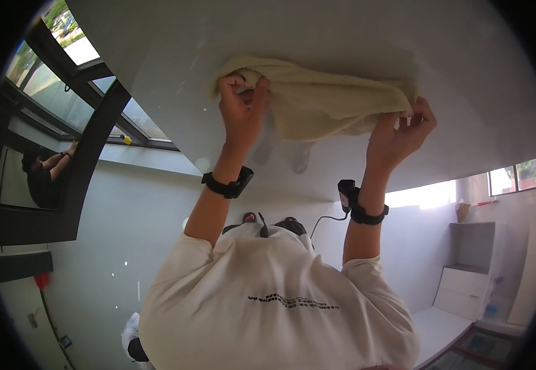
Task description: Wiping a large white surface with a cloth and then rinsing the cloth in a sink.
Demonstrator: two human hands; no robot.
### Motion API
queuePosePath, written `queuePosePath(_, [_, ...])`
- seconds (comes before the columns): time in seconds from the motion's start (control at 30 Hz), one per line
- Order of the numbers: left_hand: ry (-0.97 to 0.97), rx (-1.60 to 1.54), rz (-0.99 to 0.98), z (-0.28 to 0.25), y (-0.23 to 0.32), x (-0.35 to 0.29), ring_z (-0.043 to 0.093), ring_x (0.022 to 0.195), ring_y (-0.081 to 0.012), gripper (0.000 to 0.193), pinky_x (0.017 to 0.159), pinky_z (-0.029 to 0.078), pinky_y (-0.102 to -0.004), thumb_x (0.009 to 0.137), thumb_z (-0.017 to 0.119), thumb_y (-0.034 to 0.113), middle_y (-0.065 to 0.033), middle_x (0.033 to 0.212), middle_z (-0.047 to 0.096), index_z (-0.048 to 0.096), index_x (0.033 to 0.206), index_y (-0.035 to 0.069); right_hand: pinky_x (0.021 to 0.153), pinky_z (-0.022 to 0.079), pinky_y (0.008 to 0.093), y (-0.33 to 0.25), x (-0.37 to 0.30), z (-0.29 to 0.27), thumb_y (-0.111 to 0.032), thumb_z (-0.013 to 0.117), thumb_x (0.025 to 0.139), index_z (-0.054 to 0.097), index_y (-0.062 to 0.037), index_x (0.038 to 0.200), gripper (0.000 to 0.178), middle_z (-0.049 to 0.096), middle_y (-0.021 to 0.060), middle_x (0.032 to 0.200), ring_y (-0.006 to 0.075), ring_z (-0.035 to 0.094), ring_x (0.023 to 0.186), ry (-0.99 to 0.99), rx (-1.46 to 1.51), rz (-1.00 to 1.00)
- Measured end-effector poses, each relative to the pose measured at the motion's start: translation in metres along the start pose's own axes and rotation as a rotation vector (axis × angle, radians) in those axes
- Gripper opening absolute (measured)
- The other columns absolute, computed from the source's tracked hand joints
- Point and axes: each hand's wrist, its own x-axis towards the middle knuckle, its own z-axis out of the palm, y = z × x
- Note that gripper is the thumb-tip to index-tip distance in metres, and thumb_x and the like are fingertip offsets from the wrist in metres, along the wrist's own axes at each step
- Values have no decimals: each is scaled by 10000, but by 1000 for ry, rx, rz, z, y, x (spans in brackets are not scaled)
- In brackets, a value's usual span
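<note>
Glossy grey tabletop (471, 105) with a rumpled pale yellow cloth (323, 102) on it

The towel (333, 102) is fuzzy cloth, the surface (317, 31) glossy.

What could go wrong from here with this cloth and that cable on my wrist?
Two possible snags. The left hand and right hand are at opposite ends of the pale yellow cloth, with its middle unsupported by fingers, so its overlapping layers could shift or bunch up. Also, a thin black cable droops in a loose curve from the device on the right wrist, so it might catch or tug if that arm moves.
</note>
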Motion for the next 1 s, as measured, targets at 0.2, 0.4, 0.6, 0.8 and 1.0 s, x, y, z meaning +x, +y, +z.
queuePosePath(0.2, [0,21,280,15,-18,-26,560,992,-174,316,848,478,-358,814,680,46,-97,994,504,436,1014,27,804,524,336,17,6,-6,-21,597,841,450,-23,882,153,504,80,977,191,551,955,227,123,220])
queuePosePath(0.4, [-318,565,566,3,-35,-17,345,1262,-408,662,1037,303,-502,748,754,234,-202,1320,412,435,1280,2,651,495,276,7,7,-3,-100,551,890,520,-4,884,101,590,73,900,178,590,759,309,662,493])
queuePosePath(0.6, [-106,585,557,13,-6,9,407,1190,-388,542,1043,294,-508,816,667,196,-194,1269,452,437,1253,-27,703,521,348,36,0,1,-148,531,898,584,12,923,170,634,77,907,199,626,800,143,-57,-221])
queuePosePath(0.8, [-39,160,458,16,-26,33,397,1241,-344,605,1049,334,-474,866,609,345,-171,1312,431,391,1321,11,892,480,341,46,-13,34,-164,584,878,583,-7,1142,307,626,114,1130,252,605,1022,8,443,-334])
queuePosePath(1.0, [-41,576,661,28,-31,43,383,1272,-305,648,1042,364,-449,889,552,438,-153,1337,417,358,1360,37,895,478,341,28,-57,22,-174,581,883,576,-6,1152,317,622,116,1137,250,602,1027,-20,470,-299])
